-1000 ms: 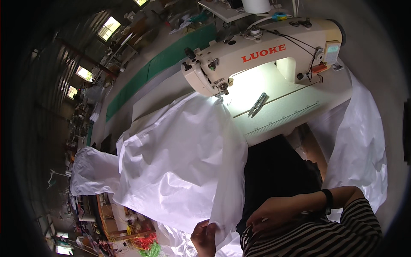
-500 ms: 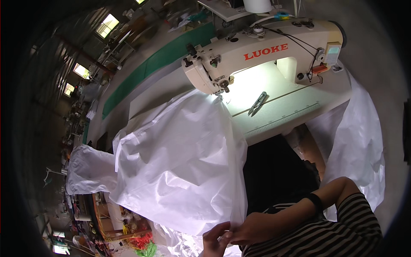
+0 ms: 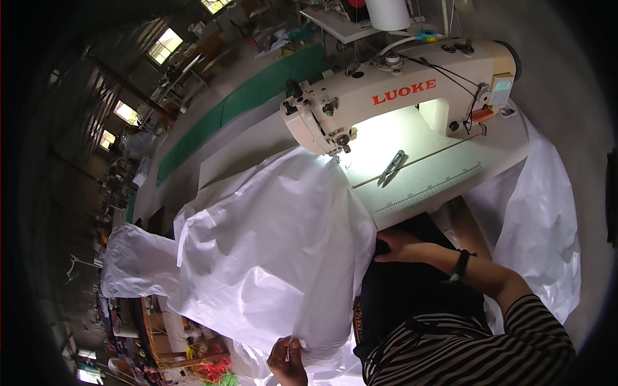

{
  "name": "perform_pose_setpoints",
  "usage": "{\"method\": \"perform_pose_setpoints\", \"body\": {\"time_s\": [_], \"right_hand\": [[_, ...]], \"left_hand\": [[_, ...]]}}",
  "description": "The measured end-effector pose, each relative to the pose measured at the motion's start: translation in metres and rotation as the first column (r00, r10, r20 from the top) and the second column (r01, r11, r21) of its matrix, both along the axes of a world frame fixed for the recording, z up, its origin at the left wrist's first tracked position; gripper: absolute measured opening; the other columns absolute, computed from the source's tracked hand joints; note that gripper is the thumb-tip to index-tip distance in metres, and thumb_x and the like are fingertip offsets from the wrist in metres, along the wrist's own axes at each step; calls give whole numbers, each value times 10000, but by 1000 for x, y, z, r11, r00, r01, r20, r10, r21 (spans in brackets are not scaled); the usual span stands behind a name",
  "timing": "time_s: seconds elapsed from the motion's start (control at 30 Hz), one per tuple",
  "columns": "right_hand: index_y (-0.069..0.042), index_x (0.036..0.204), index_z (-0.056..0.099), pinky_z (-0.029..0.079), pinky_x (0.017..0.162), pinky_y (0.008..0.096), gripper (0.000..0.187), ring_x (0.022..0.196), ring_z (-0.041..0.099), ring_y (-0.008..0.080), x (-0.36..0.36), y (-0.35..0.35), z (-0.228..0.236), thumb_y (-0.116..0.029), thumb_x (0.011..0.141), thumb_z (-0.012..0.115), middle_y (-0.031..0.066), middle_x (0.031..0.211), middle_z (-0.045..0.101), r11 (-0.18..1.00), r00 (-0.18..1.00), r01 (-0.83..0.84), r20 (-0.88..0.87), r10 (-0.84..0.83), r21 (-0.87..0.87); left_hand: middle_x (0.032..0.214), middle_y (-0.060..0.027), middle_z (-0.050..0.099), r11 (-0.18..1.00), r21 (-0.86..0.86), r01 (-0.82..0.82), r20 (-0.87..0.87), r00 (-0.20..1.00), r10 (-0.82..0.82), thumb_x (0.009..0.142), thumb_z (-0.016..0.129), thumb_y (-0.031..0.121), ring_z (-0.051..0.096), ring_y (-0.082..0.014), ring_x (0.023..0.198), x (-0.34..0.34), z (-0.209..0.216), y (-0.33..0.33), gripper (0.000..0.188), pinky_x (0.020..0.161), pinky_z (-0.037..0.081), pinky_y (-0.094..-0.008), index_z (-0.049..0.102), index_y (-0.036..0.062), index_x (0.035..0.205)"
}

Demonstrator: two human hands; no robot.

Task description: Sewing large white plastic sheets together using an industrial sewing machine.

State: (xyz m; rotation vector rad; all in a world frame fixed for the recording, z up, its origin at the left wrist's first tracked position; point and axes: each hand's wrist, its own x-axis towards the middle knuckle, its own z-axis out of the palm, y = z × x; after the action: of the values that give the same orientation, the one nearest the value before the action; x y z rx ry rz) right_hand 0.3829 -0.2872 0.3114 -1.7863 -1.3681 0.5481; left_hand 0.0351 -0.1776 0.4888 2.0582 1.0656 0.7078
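A large white plastic-like sheet (image 3: pixel 257 244) drapes from under the presser foot of the sewing machine (image 3: pixel 399 90) down toward my lap. At its lower edge my left hand (image 3: pixel 288 361) is closed, pinching the material between thumb and fingers. My right hand (image 3: pixel 400 247) is at the sheet's right edge, just below the machine table's front edge, with its fingers curled round that edge. Its fingertips are partly hidden. Thread snips (image 3: pixel 391 168) lie on the lit machine bed (image 3: pixel 438 170), to the right of the needle area.
More white sheeting (image 3: pixel 541 219) hangs off the table's right end. A green strip (image 3: pixel 244 109) runs behind the machine. A white thread cone (image 3: pixel 388 14) stands at the back. Tangled red and green strands (image 3: pixel 215 368) lie low at the left.
My right hand has left the sheet's lower edge and moved up along its right side. My left hand has shifted slightly left, still holding the sheet. The sheet's lower right part has spread leftward.
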Motion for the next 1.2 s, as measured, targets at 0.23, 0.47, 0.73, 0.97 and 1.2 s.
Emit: {"method": "perform_pose_setpoints", "body": {"time_s": [0.23,0.47,0.73,0.97,1.2], "right_hand": [[23,1107,691,530,822,329,425,893,677,155,-89,-29,22,-368,942,673,105,1008,740,871,654,-483,-625,426,88],[-15,1256,594,524,946,330,393,1047,670,205,-126,-121,97,-311,997,595,139,1153,690,945,523,-326,-839,154,-29],[-7,1185,580,574,884,397,259,1048,669,310,-130,-107,144,-119,953,561,185,1165,638,689,685,-724,-97,722,13],[10,1226,565,548,913,369,298,993,679,244,-127,-95,156,-199,1019,515,103,1062,666,612,602,-790,206,771,20],[25,1360,471,533,907,342,453,994,658,205,-129,-2,79,-274,1021,490,113,1123,669,864,626,-470,-621,472,182]], "left_hand": [[827,-78,674,972,222,82,-70,995,-68,974,620,129,613,-163,716,-4,21,17,159,631,506,-306,672,-18,1003],[828,-102,698,734,316,601,-186,798,-573,814,730,16,670,-258,697,42,56,-32,157,582,529,-369,677,33,961],[879,-101,675,690,141,710,-242,700,-672,762,659,6,674,-302,782,64,27,-73,171,624,546,-382,654,28,931],[852,-137,647,795,-35,605,18,796,-605,831,649,-44,650,-238,758,54,21,-79,133,660,517,-326,619,-38,960],[738,-135,577,521,492,697,-142,655,-742,725,639,-5,574,-320,627,90,14,-61,124,579,473,-424,553,41,801]]}}
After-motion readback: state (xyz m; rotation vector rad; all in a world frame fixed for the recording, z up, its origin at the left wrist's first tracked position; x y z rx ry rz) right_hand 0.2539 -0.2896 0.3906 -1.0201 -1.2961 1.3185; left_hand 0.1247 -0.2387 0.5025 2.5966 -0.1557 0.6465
